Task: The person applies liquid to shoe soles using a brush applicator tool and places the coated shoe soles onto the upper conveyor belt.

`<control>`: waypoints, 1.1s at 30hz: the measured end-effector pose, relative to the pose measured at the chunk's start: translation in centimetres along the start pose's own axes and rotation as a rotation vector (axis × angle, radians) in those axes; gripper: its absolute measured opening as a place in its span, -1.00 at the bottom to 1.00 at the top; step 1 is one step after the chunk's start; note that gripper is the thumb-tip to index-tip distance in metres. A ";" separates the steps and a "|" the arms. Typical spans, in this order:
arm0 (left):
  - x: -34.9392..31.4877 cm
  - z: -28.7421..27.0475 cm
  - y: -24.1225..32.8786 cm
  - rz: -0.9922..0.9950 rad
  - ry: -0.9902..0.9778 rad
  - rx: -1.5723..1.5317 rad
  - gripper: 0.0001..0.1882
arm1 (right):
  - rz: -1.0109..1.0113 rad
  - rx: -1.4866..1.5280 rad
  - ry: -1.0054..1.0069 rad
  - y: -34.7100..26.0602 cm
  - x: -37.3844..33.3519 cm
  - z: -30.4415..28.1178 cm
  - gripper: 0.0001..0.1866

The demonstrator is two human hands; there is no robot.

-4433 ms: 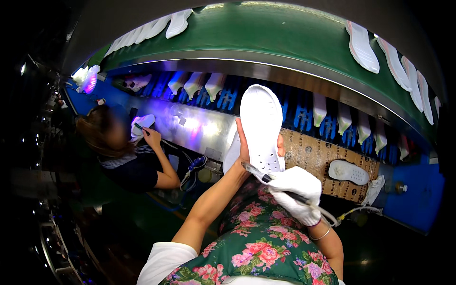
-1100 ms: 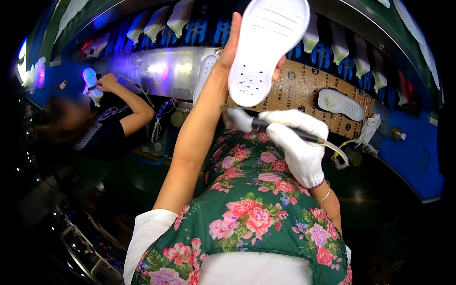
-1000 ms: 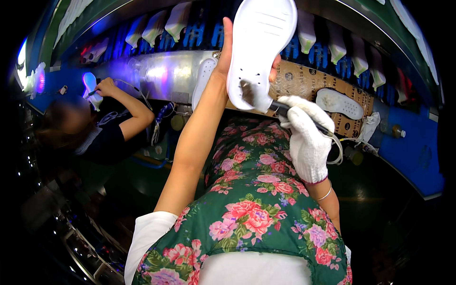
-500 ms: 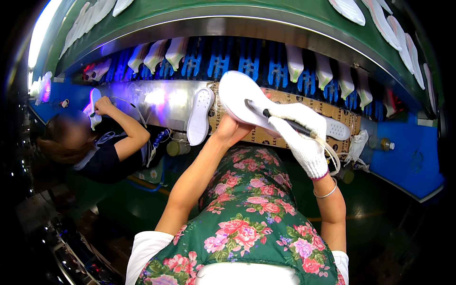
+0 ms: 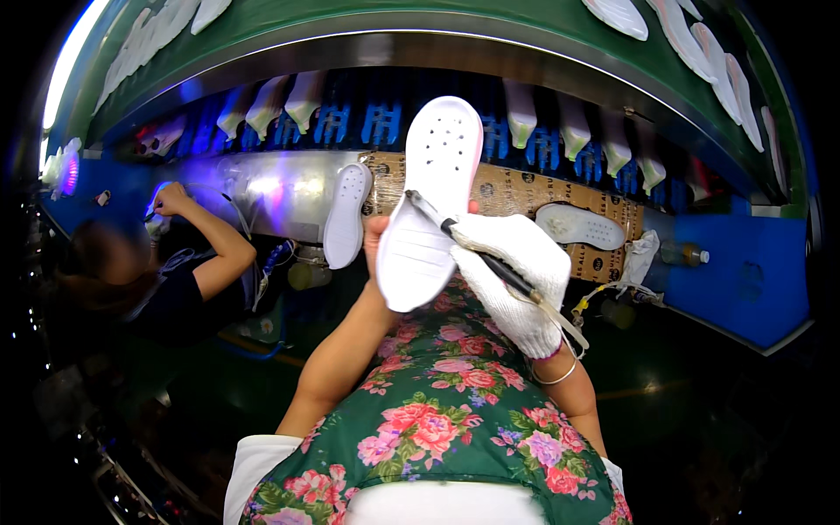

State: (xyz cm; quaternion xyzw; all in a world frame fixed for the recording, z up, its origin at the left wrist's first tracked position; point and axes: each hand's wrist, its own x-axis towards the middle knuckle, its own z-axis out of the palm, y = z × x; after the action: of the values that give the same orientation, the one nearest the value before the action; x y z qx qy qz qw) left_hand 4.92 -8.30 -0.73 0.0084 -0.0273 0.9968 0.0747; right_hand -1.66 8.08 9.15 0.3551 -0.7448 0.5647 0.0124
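Nearest is a floral apron (image 5: 464, 381). Beyond it, the gloved right hand (image 5: 514, 278) pinches a dark-handled brush (image 5: 429, 210), its tip at the middle of a white sole (image 5: 444, 171). The bare left hand (image 5: 375, 249), mostly hidden behind that sole, grips it by its edges, above the tabletop (image 5: 262, 188). Dark printed lettering and round emblems cover the brown cardboard (image 5: 503, 194) behind, partly blocked by the held sole. A second sole (image 5: 347, 214) lies left, a third (image 5: 579, 225) right, near a bottle (image 5: 684, 254). Farthest runs a green conveyor (image 5: 394, 16).
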 end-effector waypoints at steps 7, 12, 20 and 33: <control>1.0 -1.1 -2.1 0.049 -0.023 -0.014 0.01 | -0.107 -0.046 0.045 -1.2 0.0 -0.6 -0.78; 1.3 -0.9 -2.8 0.046 -0.070 -0.085 -0.11 | -0.268 -0.110 0.077 -1.0 1.1 -0.1 -0.73; 1.0 -1.6 -2.6 0.004 0.054 0.276 -0.22 | -0.285 -0.193 0.036 -0.5 0.1 1.5 -0.59; 2.3 -1.2 -0.6 0.088 -0.091 0.185 -0.05 | -0.158 0.036 0.093 -0.2 1.0 0.9 -0.76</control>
State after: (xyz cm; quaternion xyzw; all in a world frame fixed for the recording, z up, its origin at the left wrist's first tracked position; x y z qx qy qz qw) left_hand 2.76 -7.33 -1.83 0.0594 0.0612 0.9960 0.0284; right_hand -1.90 6.80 9.41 0.3866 -0.7026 0.5913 0.0851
